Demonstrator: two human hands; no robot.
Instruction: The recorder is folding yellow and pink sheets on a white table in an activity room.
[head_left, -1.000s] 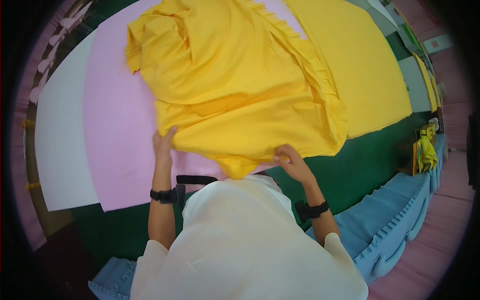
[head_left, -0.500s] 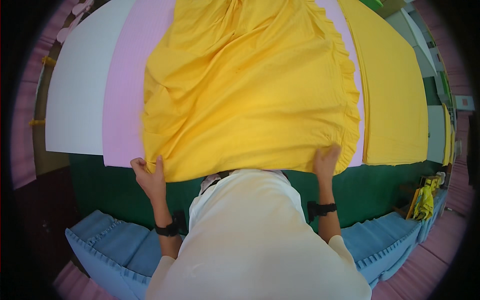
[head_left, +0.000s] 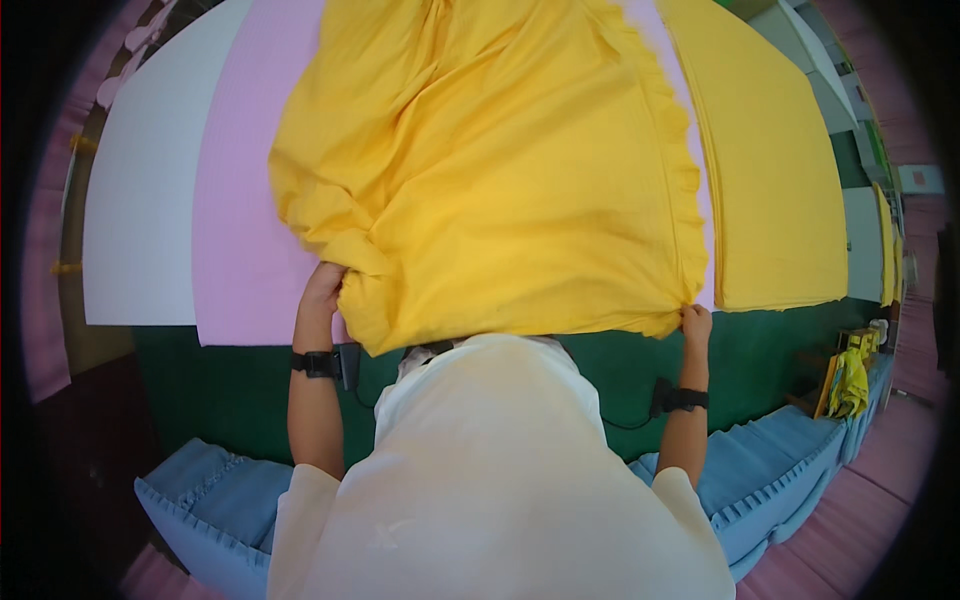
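Note:
A large yellow cloth with a ruffled right edge (head_left: pixel 520 200) lies wrinkled over the table in front of me. My left hand (head_left: pixel 325 284) is closed on its left edge, where the fabric bunches into folds; the fingertips are hidden in the cloth. At the near right corner, my right hand (head_left: pixel 697 322) pinches the ruffled edge. The cloth's near edge hangs close to my body. Beneath it is a pink striped cloth (head_left: pixel 240 220), which shows on the left and as a thin strip on the right.
A white surface (head_left: pixel 140 220) lies at the far left of the table. A neatly folded yellow cloth stack (head_left: pixel 785 200) lies on the right. Blue padded seats with ruffled trim (head_left: pixel 770 470) stand behind me on both sides. The floor (head_left: pixel 240 390) is green.
My left hand has moved up and inward along the left edge, bunching the cloth there. My right hand has shifted right, from on top of the fabric to the ruffled corner.

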